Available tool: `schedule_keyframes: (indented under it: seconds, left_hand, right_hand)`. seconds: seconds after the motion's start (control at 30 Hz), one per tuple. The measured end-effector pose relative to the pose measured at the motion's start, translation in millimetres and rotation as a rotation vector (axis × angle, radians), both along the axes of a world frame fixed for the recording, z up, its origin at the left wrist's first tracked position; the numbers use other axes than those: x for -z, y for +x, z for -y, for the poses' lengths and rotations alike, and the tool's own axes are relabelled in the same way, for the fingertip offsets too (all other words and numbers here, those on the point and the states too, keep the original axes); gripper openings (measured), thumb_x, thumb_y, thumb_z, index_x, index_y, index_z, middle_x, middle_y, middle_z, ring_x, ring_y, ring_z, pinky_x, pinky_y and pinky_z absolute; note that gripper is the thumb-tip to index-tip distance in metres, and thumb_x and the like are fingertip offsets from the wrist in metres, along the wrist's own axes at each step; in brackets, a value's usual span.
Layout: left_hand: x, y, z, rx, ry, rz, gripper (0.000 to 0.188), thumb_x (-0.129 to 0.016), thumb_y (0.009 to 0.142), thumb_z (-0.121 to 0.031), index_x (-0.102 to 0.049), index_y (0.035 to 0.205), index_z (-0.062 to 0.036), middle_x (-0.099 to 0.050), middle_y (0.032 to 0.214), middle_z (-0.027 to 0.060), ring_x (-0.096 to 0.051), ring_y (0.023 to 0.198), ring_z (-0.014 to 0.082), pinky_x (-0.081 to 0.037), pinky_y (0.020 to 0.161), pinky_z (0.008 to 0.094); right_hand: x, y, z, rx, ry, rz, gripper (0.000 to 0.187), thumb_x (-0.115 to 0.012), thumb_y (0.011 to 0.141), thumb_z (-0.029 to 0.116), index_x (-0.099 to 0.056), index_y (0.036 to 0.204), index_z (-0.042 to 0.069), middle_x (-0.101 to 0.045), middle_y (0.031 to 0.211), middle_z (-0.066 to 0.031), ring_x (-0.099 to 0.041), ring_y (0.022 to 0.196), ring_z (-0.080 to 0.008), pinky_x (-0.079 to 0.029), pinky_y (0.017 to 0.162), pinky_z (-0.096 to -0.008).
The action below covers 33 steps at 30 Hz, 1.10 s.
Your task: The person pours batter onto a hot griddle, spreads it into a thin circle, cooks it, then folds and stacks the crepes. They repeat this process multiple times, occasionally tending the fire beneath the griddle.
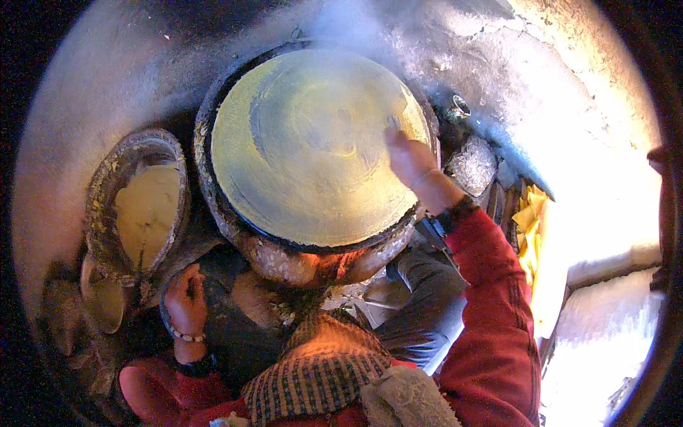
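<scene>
A wide, round sheet of pale yellow batter (306, 192) covers the griddle, whose dark rim (203, 153) shows around it. Haze drifts over the far side. My right hand (414, 162) reaches over the right part of the sheet. Its fingers are smeared by motion, and a greyish blur at their tips cannot be made out. Down by my left knee is my left hand (186, 297), fingers curled in; whatever they may hold is hidden. Beyond it, at the left, stands a crusted pot (96, 213) with pale yellow batter (147, 210) inside.
A clay stove wall (274, 260) glows orange beneath the griddle, close to my crossed legs. A shallow bowl (102, 299) leans below the pot. Right of the griddle are a dark vessel (459, 107), a shiny crumpled bundle (472, 165) and yellow cloth or paper (530, 228).
</scene>
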State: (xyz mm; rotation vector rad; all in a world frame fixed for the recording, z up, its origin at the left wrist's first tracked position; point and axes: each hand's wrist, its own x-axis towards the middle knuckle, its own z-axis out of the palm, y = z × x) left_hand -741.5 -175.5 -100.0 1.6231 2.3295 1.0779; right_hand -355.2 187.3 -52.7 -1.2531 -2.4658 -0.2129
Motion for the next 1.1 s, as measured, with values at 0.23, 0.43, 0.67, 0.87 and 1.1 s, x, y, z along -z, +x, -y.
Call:
schedule_keyframes:
  seconds: [0.23, 0.43, 0.67, 0.87, 1.1]
  left_hand:
    - [-6, -4, -1, 0.030, -0.014, 0.013, 0.017, -0.061, 0.088, -0.004, -0.068, 0.104, -0.0042, -0.070, 0.085, 0.0141, -0.068, 0.077, 0.0279, -0.053, 0.068, 0.0380]
    - [-9, -1, -9, 0.062, -0.007, -0.065, 0.016, -0.061, 0.088, -0.003, -0.068, 0.102, -0.0040, -0.070, 0.084, 0.0135, -0.067, 0.076, 0.0288, -0.052, 0.067, 0.0376]
    - [-19, -1, -12, 0.053, -0.019, -0.063, 0.018, -0.062, 0.086, -0.001, -0.067, 0.103, -0.0047, -0.070, 0.082, 0.0119, -0.067, 0.075, 0.0273, -0.052, 0.067, 0.0357]
    - [-20, -7, -4, 0.051, -0.018, -0.081, 0.022, -0.063, 0.084, 0.000, -0.068, 0.104, -0.0071, -0.070, 0.081, 0.0107, -0.065, 0.071, 0.0262, -0.051, 0.066, 0.0363]
    - [-15, -15, 7, 0.051, 0.063, -0.021, 0.020, -0.063, 0.084, 0.001, -0.069, 0.102, -0.0060, -0.070, 0.084, 0.0120, -0.066, 0.073, 0.0271, -0.052, 0.064, 0.0359]
  right_hand:
    - [-63, 57, -58, 0.218, 0.213, -0.241, 0.022, -0.061, 0.086, 0.017, -0.047, 0.097, 0.004, -0.065, 0.077, -0.0211, -0.065, 0.072, -0.0413, -0.052, 0.062, -0.0481]
    - [-28, 52, -112, 0.386, 0.067, -0.118, 0.022, -0.054, 0.087, 0.015, -0.046, 0.106, 0.005, -0.066, 0.085, -0.0246, -0.065, 0.080, -0.0445, -0.053, 0.069, -0.0515]
    - [-9, 20, -112, 0.290, 0.060, 0.295, 0.028, -0.041, 0.092, 0.013, -0.043, 0.120, 0.007, -0.062, 0.109, -0.0236, -0.065, 0.080, -0.0450, -0.054, 0.066, -0.0530]
    - [-21, -19, -55, 0.164, 0.057, 0.351, 0.019, -0.049, 0.092, 0.015, -0.050, 0.109, 0.006, -0.065, 0.104, -0.0183, -0.065, 0.074, -0.0410, -0.055, 0.064, -0.0459]
    - [-75, -49, -8, -0.089, -0.180, -0.633, 0.011, -0.062, 0.088, 0.002, -0.051, 0.092, 0.002, -0.066, 0.081, -0.0106, -0.070, 0.078, -0.0223, -0.058, 0.070, -0.0348]
